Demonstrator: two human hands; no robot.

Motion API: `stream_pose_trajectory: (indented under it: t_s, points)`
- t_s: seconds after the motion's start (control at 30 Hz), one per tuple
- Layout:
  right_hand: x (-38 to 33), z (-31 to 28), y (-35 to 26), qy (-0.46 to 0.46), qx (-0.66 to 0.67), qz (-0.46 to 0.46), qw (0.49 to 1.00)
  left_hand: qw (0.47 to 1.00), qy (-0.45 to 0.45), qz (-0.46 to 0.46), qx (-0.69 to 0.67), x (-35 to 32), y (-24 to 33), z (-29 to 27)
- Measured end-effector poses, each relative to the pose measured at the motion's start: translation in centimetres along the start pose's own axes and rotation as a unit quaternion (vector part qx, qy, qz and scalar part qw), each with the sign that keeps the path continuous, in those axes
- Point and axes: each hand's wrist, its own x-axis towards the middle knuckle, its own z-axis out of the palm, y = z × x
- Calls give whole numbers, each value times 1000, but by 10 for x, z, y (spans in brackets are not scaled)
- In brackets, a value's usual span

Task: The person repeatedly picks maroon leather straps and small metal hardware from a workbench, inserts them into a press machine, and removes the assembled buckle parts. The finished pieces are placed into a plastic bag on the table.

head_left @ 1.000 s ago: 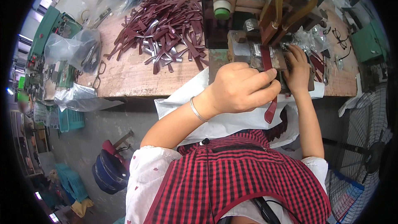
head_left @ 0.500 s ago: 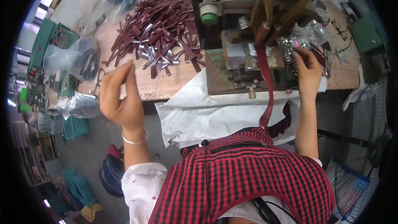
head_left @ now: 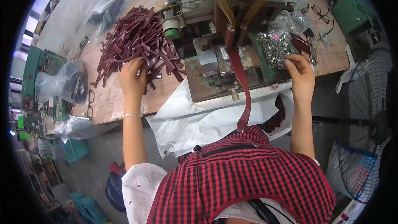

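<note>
Dark red strap hangs from the press, between two hands working apart

The long dark red strap [head_left: 243, 87] lies between the hands, well to the right of the left hand [head_left: 134, 76] and left of the right hand [head_left: 302, 74]. Its long axis runs from the press [head_left: 229, 37] toward the wearer, bowing slightly to the right midway. The upper end goes under the press head; the lower end points at the checked apron [head_left: 248, 174], and whether it touches the cloth cannot be told.

The left hand has its fingers bent at the near edge of the pile of strips [head_left: 128, 37], which spreads out beyond it, the strips pointing many ways. Whether a strip is pinched there cannot be told. The right hand brings thumb and fingertips near each other beside the heap of small metal pieces [head_left: 271, 49], just beyond and left of its fingertips; whether one is held cannot be told.

The front edge of the table [head_left: 110, 114] passes under the left wrist, with bare wood left of that hand and a narrower bare strip between it and the press base. A white sheet [head_left: 186, 124] hangs over the edge between the forearms. Bare wood also shows right of the right hand.
</note>
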Motion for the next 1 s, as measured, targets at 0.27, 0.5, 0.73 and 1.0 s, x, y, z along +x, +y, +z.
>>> stream_pose_trajectory:
  t_s: [0.27, 0.5, 0.73, 1.0]
  points:
    - [15, 97, -78, -94, 96, -76, 988, 921, 126, -155, -334, 9, 70, 22]
    - [10, 111, -68, -75, 208, -47, 974, 846, 180, -105, -491, 23, 129, -29]
    - [-4, 106, -107, -85, 152, 23, 985, 825, 173, -11, -537, 83, 182, -63]
    - [11, 35, -38, 36, -378, -220, 899, 920, 109, 281, -252, 41, 207, -41]
